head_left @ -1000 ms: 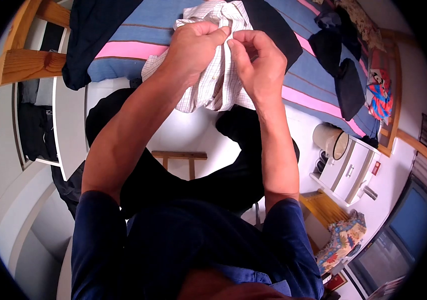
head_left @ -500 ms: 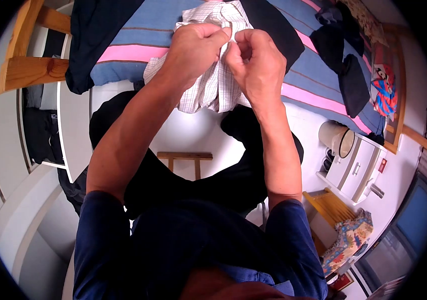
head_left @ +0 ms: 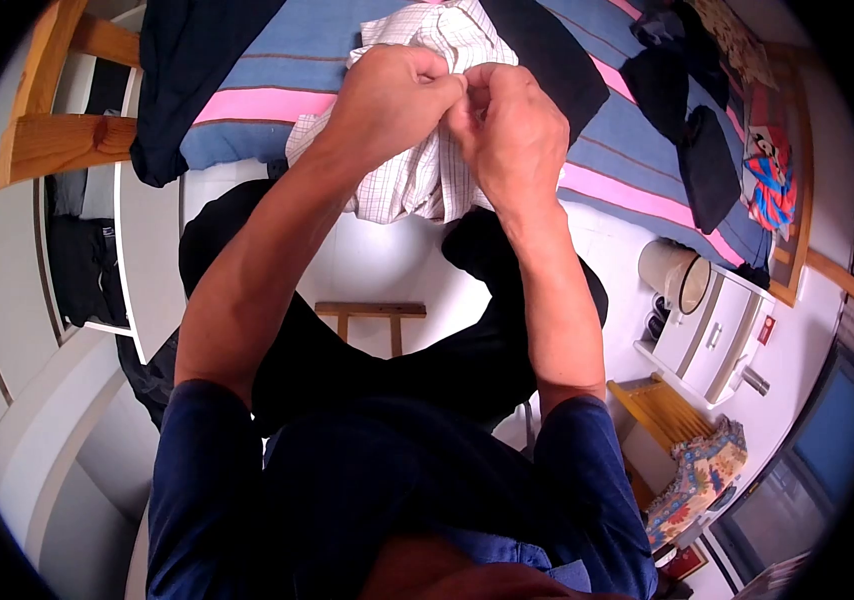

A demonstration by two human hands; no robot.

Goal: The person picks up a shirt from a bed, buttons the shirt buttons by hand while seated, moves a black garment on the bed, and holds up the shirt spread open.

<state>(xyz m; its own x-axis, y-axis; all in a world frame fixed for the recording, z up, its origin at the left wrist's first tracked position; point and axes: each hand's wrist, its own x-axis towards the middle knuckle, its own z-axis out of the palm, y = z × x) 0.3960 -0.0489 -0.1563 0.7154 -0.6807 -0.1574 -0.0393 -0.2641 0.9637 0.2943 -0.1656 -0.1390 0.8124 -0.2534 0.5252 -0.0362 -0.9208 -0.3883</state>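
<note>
Half a sec ago a small gap showed btwn the tips of L hand (head_left: 397, 105) and R hand (head_left: 517, 135); now they touch, & the upper folds of the checked shirt (head_left: 402, 195) have spread a bit to the R. Prob. means both hands are on one small bit of cloth, fine fingertip work. Fingers of each are pinched tight on the shirt, thumb to forefinger, tho the exact bit gripped is hidden; can't tell if a button's there. Shirt lies bunched at the edge of the bed (head_left: 277, 72), lower part hanging over the side near the person's black trousers (head_left: 217, 225). Main obstruction = the hands themselves, covering the middle of the shirt. Black garment (head_left: 557, 50) is just beside it on the R, a navy one (head_left: 192, 90) drapes over the bed edge on the L; more dark clothes (head_left: 712, 170) further R. Open drawer (head_left: 147, 265) w/ folded clothes (head_left: 82, 265) stands well L, under a wooden rail (head_left: 67, 147). Off R: white cabinet (head_left: 697, 345) w/ a beige bin (head_left: 662, 272) next to it, & floral cloth (head_left: 697, 480) nearer the person, all well apart from the hands.
</note>
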